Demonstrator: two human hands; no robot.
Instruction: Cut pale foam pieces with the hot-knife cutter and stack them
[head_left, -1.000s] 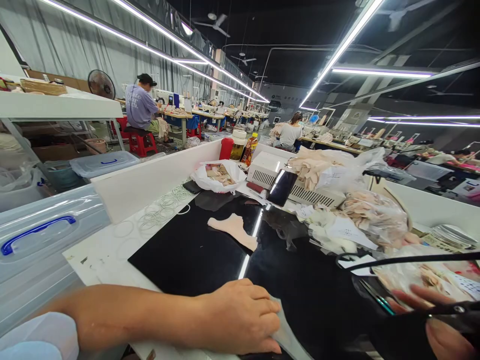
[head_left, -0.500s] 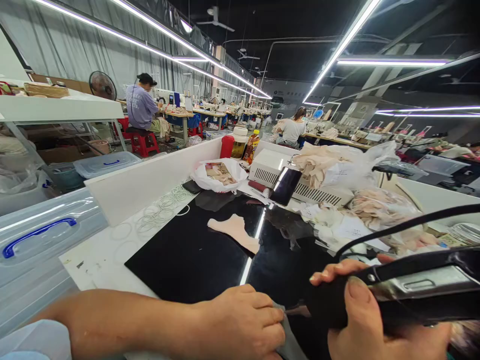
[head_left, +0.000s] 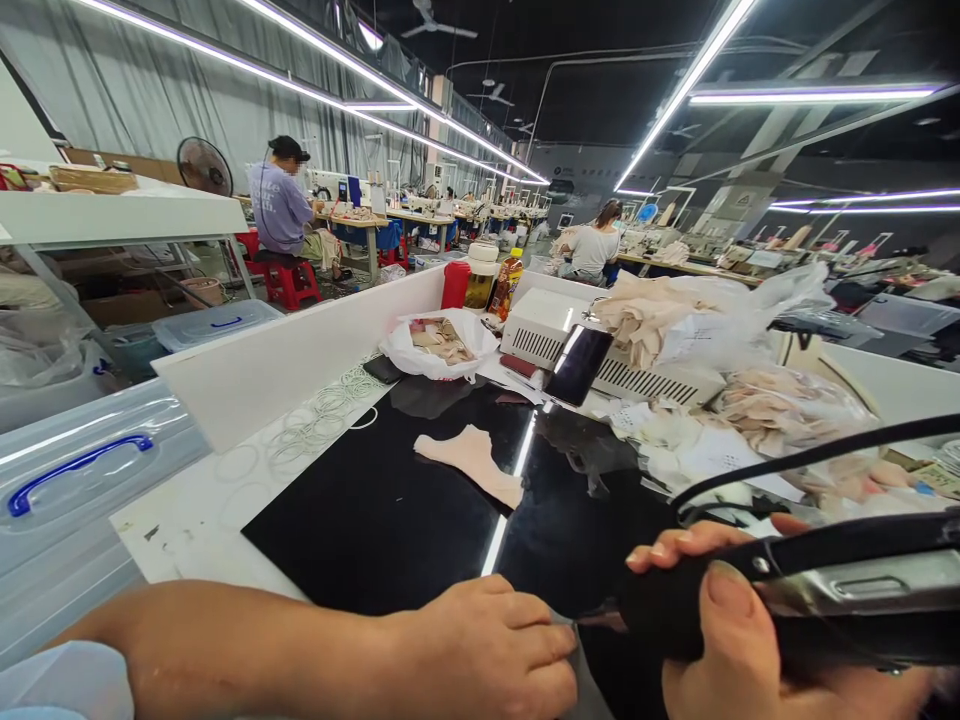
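Note:
My left hand [head_left: 487, 655] lies at the bottom edge on the glossy black work mat [head_left: 420, 510], fingers pressed together on a thin pale piece of fabric [head_left: 581, 685]. My right hand [head_left: 739, 650] grips a black corded hand tool [head_left: 810, 595]. Its metal tip [head_left: 592, 621] sits right at my left fingertips. The tool's black cable [head_left: 817, 455] arcs up to the right. A beige cut fabric piece [head_left: 472, 460] lies further back on the mat.
White partition wall [head_left: 300, 345] on the left, clear lidded bins [head_left: 67, 490] beyond it. White rings [head_left: 322, 410] lie beside the mat. A white machine box [head_left: 600, 355], a phone [head_left: 577, 365], bottles [head_left: 480, 285] and bags of beige fabric [head_left: 780, 410] crowd the back. Other people sit at distant tables.
My right hand brought the black tool in from the lower right and set its tip at my left fingertips. My left hand stayed on the fabric.

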